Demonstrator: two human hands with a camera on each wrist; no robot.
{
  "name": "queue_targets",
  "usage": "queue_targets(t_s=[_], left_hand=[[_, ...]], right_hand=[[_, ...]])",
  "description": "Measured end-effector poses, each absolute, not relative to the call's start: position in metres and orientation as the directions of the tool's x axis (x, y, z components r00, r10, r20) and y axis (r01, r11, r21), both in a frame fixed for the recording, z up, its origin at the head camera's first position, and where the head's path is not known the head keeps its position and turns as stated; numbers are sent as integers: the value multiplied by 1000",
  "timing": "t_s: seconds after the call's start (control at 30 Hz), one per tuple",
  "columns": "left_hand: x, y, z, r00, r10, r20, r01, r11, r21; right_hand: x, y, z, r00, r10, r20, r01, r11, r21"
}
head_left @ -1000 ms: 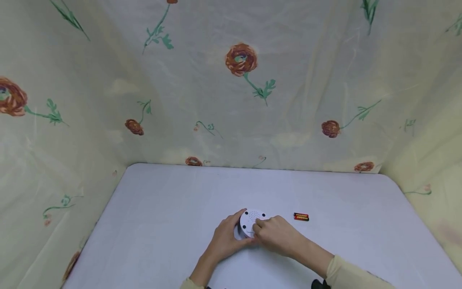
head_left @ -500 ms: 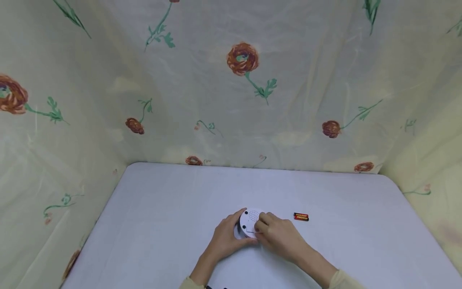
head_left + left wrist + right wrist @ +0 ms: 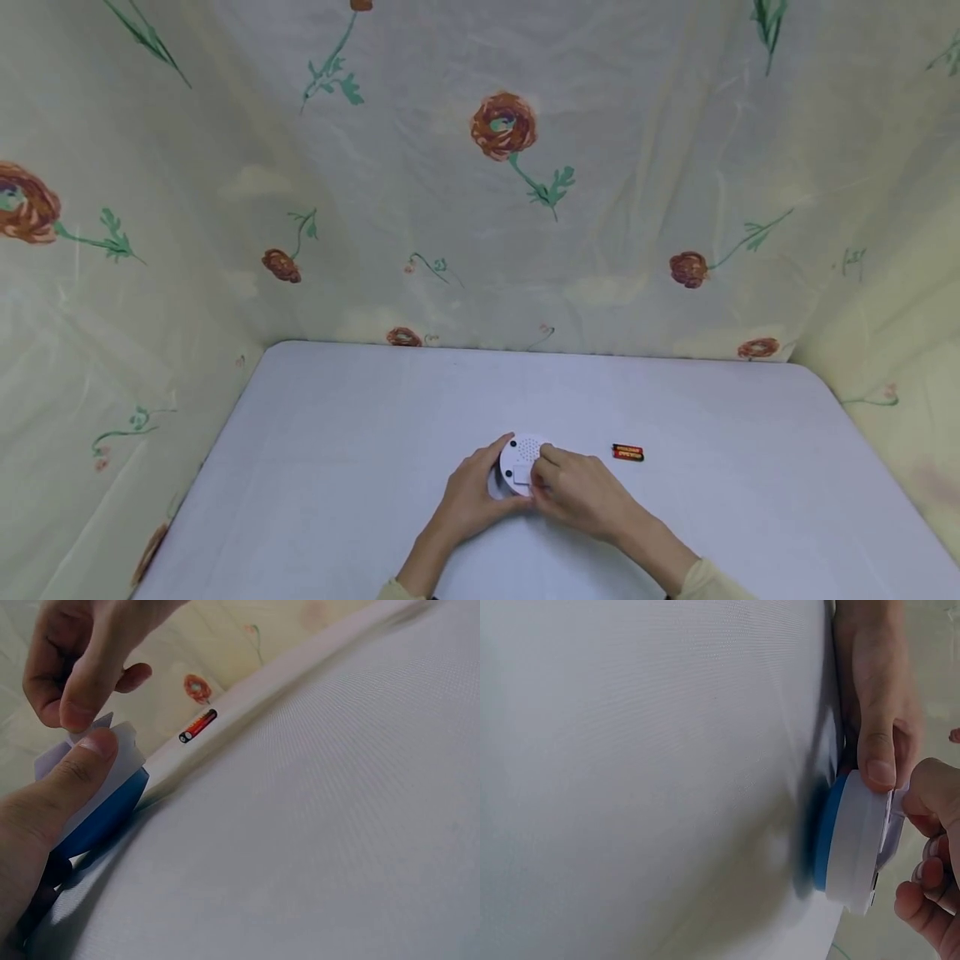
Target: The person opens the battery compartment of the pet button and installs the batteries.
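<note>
A round white device with a blue lower part stands on the table, its face with speaker holes and dark feet turned up. My left hand grips it by the side, thumb along the near rim and fingers round the far side. With thumb and index finger, my right hand pinches the battery cover, which is tilted up from the face in the right wrist view. The other right fingers are loosely curled. What lies under the cover is hidden.
Two red and black batteries lie side by side on the white table, right of the device and beyond my right hand. A flower-patterned curtain hangs behind the table and at both sides.
My right hand has moved from pressing at the device's near edge to pinching the cover, which now tilts up. The left hand keeps its hold; the batteries have not moved.
</note>
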State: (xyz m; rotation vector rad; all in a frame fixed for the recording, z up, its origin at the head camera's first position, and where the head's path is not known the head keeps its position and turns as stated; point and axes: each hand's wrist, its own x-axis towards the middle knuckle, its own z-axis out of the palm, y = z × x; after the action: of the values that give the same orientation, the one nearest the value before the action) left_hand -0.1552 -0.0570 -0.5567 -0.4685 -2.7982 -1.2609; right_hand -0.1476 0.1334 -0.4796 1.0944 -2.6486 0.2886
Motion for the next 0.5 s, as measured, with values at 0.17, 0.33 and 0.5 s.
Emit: queue_targets(t_s=[0.17, 0.33, 0.5], left_hand=[[-154, -56, -556, -957, 248, 154, 279, 624, 730], [-153, -55, -554, -959, 242, 148, 271, 627, 731], [-153, -54, -553, -960, 239, 143, 266, 633, 728]], right_hand=[[-145, 137, -477, -660, -666, 349, -732, 675, -95], [-141, 141, -474, -643, -662, 386, -740, 666, -92], [-134, 146, -473, -644, -653, 397, -737, 669, -94]])
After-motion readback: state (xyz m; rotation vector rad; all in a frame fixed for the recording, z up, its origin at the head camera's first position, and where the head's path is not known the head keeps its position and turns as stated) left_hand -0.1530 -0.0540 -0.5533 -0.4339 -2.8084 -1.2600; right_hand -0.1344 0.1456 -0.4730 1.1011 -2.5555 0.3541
